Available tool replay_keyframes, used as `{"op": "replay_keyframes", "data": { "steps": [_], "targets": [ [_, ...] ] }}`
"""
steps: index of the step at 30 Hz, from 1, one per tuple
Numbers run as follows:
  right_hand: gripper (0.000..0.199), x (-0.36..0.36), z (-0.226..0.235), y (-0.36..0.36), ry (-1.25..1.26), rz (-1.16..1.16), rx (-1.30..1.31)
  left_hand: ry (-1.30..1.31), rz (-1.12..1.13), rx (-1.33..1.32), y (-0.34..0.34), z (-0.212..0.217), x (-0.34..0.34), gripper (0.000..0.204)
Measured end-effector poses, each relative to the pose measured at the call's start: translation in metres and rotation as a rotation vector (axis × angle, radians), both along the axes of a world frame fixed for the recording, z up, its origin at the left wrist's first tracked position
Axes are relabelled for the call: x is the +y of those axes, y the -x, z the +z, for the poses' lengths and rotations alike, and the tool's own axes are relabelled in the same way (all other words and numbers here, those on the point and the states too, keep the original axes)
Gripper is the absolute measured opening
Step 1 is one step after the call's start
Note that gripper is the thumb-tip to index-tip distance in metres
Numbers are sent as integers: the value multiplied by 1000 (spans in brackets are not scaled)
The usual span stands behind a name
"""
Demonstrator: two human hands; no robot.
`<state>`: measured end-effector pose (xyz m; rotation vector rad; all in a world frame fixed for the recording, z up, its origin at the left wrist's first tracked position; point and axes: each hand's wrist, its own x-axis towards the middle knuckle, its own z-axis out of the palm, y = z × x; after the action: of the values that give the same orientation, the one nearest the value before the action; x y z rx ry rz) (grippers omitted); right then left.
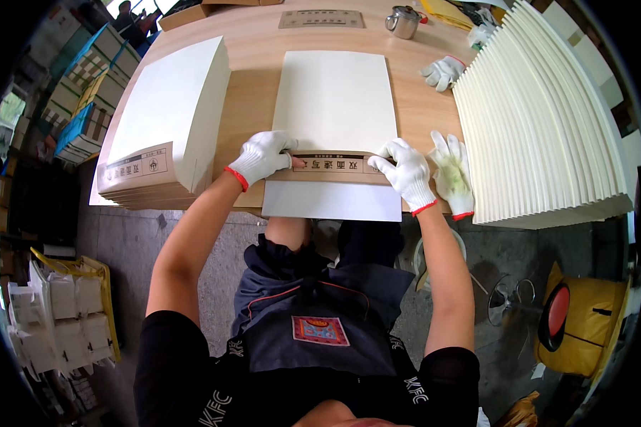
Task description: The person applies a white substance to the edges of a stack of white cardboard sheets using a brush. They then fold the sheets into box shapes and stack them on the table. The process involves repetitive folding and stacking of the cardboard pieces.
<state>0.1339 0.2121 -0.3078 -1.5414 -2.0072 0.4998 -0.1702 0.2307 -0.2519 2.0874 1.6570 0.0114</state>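
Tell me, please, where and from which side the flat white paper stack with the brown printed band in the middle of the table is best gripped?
Probably at its near edge, from the person's side. The flat white paper stack overhangs the wooden table there, so fingers can get under it; the rest lies flat on the wood. The left hand and right hand already press on the brown printed band just behind that edge.

left hand (262,157) gloved, fingers pinching | right hand (407,169) gloved, apparently pressing
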Motion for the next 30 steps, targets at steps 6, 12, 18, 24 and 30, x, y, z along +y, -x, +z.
{"op": "replay_keyframes", "data": {
  "steps": [6,12,18,24,30],
  "targets": [
    [31,1,-7,0,-133,0,-36,-97,-201,60,-1,-10,16,39],
    [26,-2,-3,-3,-153,30,6,107,-890,527,-72,40,49,93],
    [21,-17,7,-8,-226,-12,28,103,-1042,702,-87,37,56,93],
    [45,-24,12,-70,59,-634,-822,207,-1044,668,-89,38,68,98],
    [27,-47,22,-23,-443,292,-478,280,-1032,129,-80,1,78,94]
  ]
}}
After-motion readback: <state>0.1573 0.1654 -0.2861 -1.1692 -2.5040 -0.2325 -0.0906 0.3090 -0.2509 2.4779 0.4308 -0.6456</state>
